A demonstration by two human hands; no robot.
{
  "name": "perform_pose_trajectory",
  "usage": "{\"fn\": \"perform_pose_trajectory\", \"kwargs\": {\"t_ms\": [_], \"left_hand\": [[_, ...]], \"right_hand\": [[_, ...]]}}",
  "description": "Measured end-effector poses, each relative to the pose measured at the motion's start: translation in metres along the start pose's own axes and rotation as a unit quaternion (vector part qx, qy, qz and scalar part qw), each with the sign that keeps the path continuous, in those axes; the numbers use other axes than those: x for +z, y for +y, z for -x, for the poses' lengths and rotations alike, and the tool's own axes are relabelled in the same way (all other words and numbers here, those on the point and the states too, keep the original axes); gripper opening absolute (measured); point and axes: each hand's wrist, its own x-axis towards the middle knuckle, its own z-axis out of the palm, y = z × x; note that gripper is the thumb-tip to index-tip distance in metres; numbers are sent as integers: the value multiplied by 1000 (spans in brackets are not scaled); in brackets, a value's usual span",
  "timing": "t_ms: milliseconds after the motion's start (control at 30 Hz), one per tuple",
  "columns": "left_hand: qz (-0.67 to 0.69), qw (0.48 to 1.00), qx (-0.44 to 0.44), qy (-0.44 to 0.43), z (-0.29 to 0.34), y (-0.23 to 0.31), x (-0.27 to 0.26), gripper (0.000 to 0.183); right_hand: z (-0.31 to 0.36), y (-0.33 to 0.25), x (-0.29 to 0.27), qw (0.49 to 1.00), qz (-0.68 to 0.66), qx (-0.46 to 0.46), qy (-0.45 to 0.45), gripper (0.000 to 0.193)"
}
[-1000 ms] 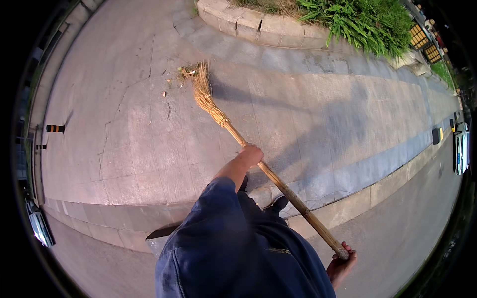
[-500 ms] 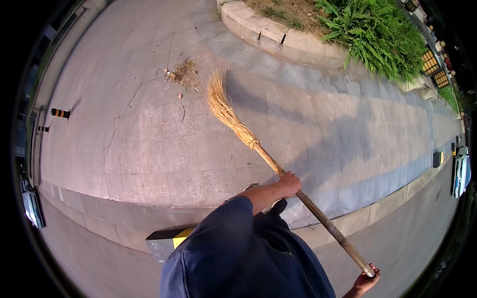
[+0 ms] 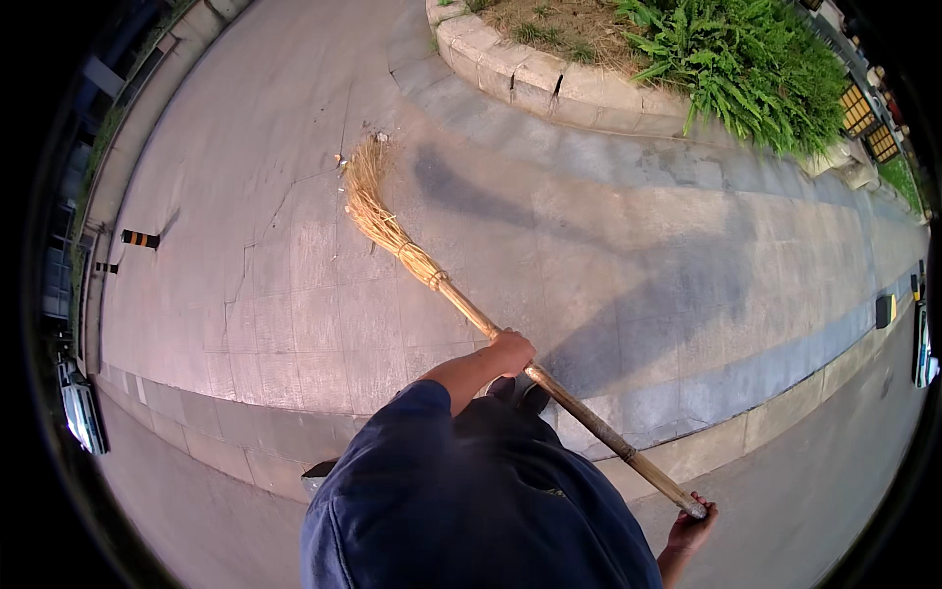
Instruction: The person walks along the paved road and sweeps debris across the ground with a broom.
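A straw broom (image 3: 469, 306) with a long wooden handle slants from the upper left down to the lower right across my front. My left hand (image 3: 512, 351) is wrapped round the middle of its handle, below the binding. Near the handle's far end, at the lower right, my right hand (image 3: 693, 526) grips it with curled fingers. The bristles, fanned and curved, lie over a small heap of dry leaves and litter (image 3: 340, 163) on the pavement. Most of that heap is hidden behind the bristles.
A stone-edged planter (image 3: 589, 96) with a green fern (image 3: 751, 69) stands at the far right. To the left rises a black and orange bollard (image 3: 140, 239). A kerb (image 3: 265, 469) runs behind my feet, with a roadway beyond it. Cars show at both sides; one is a parked car (image 3: 83, 412).
Both hands and the broom have moved left. The bristles have gone from beside the debris heap onto it. My view has shifted slightly.
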Motion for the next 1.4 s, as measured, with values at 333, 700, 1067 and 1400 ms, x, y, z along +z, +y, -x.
{"fn": "perform_pose_trajectory", "kwargs": {"t_ms": [333, 700, 1067, 1400], "left_hand": [[11, 982, 186, 44, -94, 104, -48, 9], [21, 977, 162, 140, -88, -69, -71, 10], [74, 949, 306, 23, -47, -71, -129, 11], [46, 938, 321, 126, -125, -37, -171, 6]], "right_hand": [[34, -95, -74, 984, 9, -180, 10, 19], [110, -35, 148, 974, 98, -200, -52, 22], [138, -36, 93, 966, 25, -243, 90, 23], [148, -72, 223, 903, 100, -359, 214, 28]]}}
